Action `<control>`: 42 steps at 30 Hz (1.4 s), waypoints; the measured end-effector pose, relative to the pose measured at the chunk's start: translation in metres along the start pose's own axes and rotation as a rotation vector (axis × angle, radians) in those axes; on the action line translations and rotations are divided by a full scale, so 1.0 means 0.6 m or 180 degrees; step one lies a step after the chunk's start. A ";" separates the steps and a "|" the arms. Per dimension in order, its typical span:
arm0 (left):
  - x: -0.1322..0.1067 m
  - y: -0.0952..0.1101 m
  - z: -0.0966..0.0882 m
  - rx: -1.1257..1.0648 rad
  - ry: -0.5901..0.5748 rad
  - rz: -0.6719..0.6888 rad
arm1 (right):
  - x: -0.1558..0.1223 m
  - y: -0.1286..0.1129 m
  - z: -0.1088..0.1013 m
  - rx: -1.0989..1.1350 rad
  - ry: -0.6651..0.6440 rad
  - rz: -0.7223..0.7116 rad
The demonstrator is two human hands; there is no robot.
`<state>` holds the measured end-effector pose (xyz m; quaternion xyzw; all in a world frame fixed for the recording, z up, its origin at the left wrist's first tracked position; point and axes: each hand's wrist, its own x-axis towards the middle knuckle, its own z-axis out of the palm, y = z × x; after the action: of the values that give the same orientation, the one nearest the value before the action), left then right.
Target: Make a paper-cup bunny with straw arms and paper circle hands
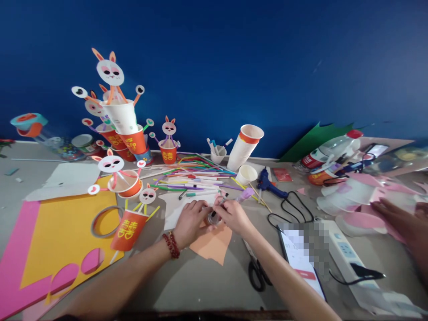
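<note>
Under a blue wall, the cluttered worktop (187,285) carried orange paper (212,245). The left hand (191,221) gripped a small round object (213,218) on the paper, and the right hand (233,215) pinched a pen (220,203) against it. Holding the object steady would probably keep the line clean.

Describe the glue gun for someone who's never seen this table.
Find the tall leaning stack of paper cups by the blue wall. Just below-right, past a small white cup, lies the glue gun. It's the only dark blue tool, with a black cord looping off beside it.
</note>
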<state>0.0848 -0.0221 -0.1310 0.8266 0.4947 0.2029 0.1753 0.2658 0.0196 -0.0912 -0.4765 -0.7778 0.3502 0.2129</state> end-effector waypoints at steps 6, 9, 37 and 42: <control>0.000 0.001 -0.001 0.0022 0.0041 -0.0040 | -0.031 0.012 0.010 0.0287 0.0244 0.0045; -0.001 0.001 0.001 -0.0033 0.0059 -0.0037 | -0.037 0.008 0.012 0.0267 0.0307 -0.0016; 0.001 -0.032 -0.060 -0.1318 0.0827 -0.0457 | -0.166 0.045 -0.013 0.0993 0.1187 0.0460; 0.016 -0.035 -0.040 -0.0923 0.0686 -0.0228 | -0.149 0.033 -0.005 0.0869 0.1142 0.0374</control>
<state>0.0610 -0.0020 -0.1193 0.7480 0.5053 0.3532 0.2457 0.3201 -0.0528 -0.1036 -0.5423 -0.6439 0.3736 0.3894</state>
